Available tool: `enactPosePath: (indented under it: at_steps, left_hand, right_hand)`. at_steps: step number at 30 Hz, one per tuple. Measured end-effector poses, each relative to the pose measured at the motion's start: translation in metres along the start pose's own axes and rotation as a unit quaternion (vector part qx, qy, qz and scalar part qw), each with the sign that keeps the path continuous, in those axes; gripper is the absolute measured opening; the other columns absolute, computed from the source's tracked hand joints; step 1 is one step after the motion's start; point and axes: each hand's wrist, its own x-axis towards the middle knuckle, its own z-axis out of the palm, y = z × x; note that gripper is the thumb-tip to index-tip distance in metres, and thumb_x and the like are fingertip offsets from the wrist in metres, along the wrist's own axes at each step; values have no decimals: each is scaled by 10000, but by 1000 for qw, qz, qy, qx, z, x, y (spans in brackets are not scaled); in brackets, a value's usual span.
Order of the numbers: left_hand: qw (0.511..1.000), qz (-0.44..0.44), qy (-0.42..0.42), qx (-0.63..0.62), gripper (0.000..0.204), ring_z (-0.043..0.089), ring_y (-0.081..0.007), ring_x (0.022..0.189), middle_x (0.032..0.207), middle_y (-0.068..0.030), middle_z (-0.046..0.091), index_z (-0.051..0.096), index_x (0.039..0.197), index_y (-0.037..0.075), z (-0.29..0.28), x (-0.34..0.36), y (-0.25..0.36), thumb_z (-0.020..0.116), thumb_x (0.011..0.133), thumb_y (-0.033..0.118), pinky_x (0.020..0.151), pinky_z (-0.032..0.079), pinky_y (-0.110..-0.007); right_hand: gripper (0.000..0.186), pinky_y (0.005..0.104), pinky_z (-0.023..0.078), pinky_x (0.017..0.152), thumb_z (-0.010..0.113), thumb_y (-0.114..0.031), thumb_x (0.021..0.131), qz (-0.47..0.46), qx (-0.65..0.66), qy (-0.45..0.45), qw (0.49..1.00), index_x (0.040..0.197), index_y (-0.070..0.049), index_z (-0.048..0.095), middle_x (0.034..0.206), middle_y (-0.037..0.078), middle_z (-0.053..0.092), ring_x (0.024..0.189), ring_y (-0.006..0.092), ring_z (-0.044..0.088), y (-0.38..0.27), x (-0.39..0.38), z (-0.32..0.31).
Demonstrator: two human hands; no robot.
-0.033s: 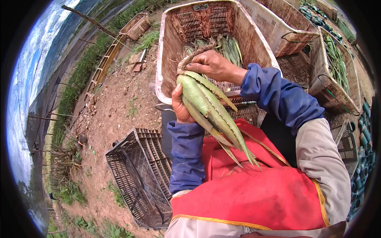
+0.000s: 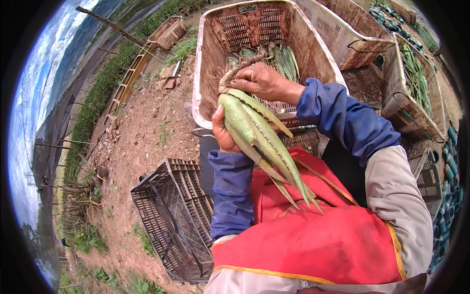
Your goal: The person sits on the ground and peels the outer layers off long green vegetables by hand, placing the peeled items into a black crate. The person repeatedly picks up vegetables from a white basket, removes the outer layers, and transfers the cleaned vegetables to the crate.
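Note:
An aloe plant (image 2: pixel 262 134) hangs in front of me, its thick green leaves pointing down towards my red apron (image 2: pixel 313 245). My left hand (image 2: pixel 224 131) is closed around the leaf base, thumb on the near side and the other fingers mostly hidden behind. At the upper end, my right hand (image 2: pixel 267 83) pinches the brown, rope-like root stem (image 2: pixel 232 74) between thumb and fingers. Right behind both hands stands a large, dirt-stained pale crate (image 2: pixel 208 63), with more green leafy plants (image 2: pixel 285 61) lying in its bottom.
A black lattice crate (image 2: pixel 171 215) sits on the soil at my left. To the right are another pale crate (image 2: pixel 350 44) and one filled with long green leaves (image 2: pixel 416 78). Dark green tube-like pieces (image 2: pixel 448 206) are heaped at the right edge. A yellow ladder-like frame (image 2: pixel 125 81) lies far left.
The aloe's leaf tips have dipped slightly down and to the right, and my left forearm has shifted a touch right. Both hands keep their hold.

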Motion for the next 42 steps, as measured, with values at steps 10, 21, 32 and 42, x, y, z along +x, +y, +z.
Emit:
enactPosePath:
  at_steps: [10, 21, 32, 42]
  left_hand:
    - [992, 124, -32, 20, 762, 639, -494, 1106, 1375, -334, 523, 414, 1472, -3, -5, -12, 30, 537, 957, 544, 907, 558, -622]
    - [910, 89, 138, 381, 953, 661, -297, 1110, 1315, -209, 551, 159, 1588, 19, 36, -10, 8, 718, 826, 145, 945, 580, -403]
    - [978, 51, 94, 181, 560, 728, -321, 921, 1077, -203, 658, 449, 1333, -20, 40, -19, -4, 685, 882, 212, 852, 635, -467]
    - [997, -32, 61, 29, 457, 708, -329, 1078, 1233, -189, 689, 544, 1362, 29, 8, -19, -9, 576, 1019, 329, 962, 586, -499]
  right_hand:
    - [231, 446, 506, 658, 571, -202, 966, 113, 33, -51, 992, 1020, 7, 652, 845, 188, 673, 705, 292, 637, 44, -8, 2]
    - [656, 381, 511, 847, 619, -614, 933, 172, 68, -76, 980, 1171, -6, 685, 1046, 182, 715, 952, 253, 670, -33, -1, 23]
    - [507, 361, 481, 688, 547, -418, 1046, -26, 90, -75, 993, 890, 40, 696, 784, 133, 678, 707, 189, 599, -22, 7, 11]
    - [448, 425, 492, 734, 524, -391, 1051, 39, 51, -89, 994, 951, 16, 680, 836, 178, 672, 758, 303, 639, -5, 4, 10]
